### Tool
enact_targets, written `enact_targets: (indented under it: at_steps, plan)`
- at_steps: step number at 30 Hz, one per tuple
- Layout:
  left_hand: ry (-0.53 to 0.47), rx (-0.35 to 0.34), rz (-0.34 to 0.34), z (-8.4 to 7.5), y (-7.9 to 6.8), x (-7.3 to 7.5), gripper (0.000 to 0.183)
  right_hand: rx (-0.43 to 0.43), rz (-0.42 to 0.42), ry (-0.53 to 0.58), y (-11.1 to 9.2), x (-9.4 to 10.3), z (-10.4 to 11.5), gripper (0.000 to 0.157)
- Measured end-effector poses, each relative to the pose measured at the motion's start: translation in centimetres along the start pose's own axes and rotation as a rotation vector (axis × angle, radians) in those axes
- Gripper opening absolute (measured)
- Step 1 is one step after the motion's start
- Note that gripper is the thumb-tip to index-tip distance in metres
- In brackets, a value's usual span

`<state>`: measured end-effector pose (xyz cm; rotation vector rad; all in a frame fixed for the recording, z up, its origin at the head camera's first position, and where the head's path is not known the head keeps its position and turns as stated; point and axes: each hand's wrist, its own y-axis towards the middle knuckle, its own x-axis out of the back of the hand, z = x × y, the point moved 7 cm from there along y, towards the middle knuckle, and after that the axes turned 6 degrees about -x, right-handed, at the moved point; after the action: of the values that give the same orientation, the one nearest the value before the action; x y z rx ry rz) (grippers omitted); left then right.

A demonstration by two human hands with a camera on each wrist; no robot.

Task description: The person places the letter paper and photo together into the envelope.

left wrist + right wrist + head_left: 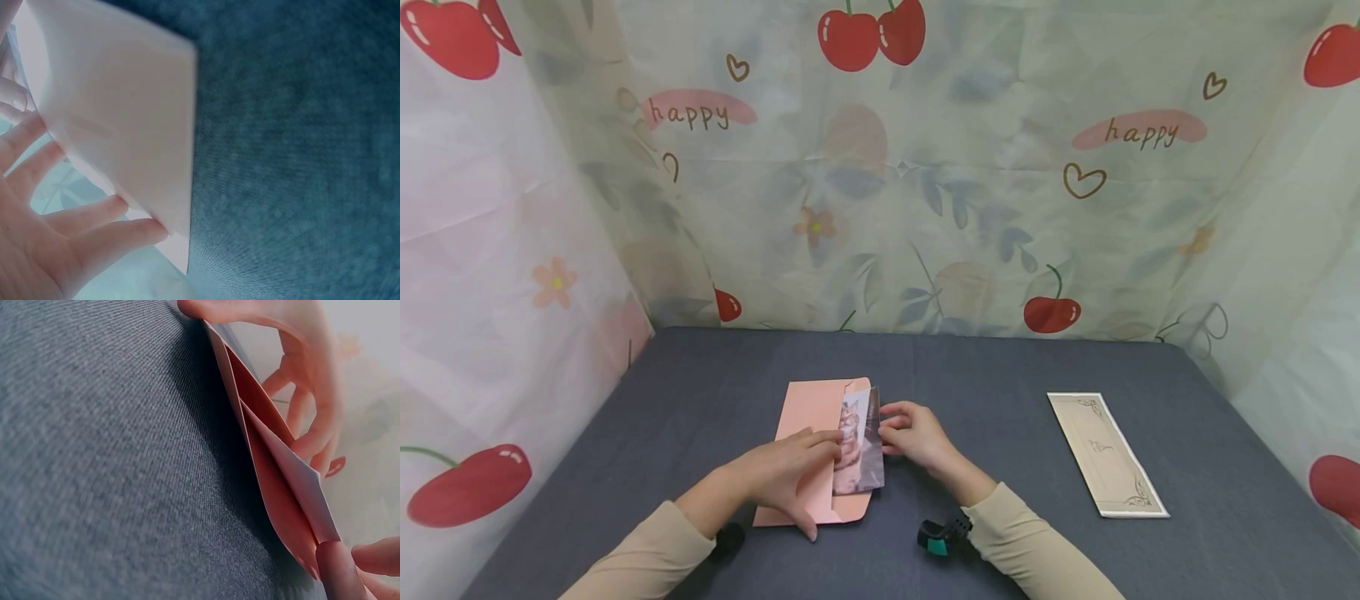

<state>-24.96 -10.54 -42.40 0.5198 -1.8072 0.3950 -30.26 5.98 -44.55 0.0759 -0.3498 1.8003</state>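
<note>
Pink envelope (812,404), beige card (1105,462) on table (977,383)

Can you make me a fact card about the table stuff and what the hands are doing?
Surface: dark blue-grey, cloth-covered table
Middle: rectangular pink paper envelope, mouth facing right in the head view
Sticking out: thin rectangular pink-and-grey picture card, partly inside the envelope
Left grip: rests across the envelope
Right grip: pinches the card's right edge
Far right: long beige paper rectangle with dark corner decorations, untouched
</note>
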Motion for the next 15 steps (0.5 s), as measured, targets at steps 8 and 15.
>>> enact_targets:
  at_steps: [8,15]
  plan:
    - [-0.019,0.024,0.019,0.3,0.03,-0.21,0.088,0.0,0.017,-0.011,-0.02,-0.39,-0.02,0.035]
    - [-0.014,0.0,0.014,0.15,-0.01,-0.15,0.098,0.009,0.034,-0.017,0.07,-0.68,-0.08,0.035]
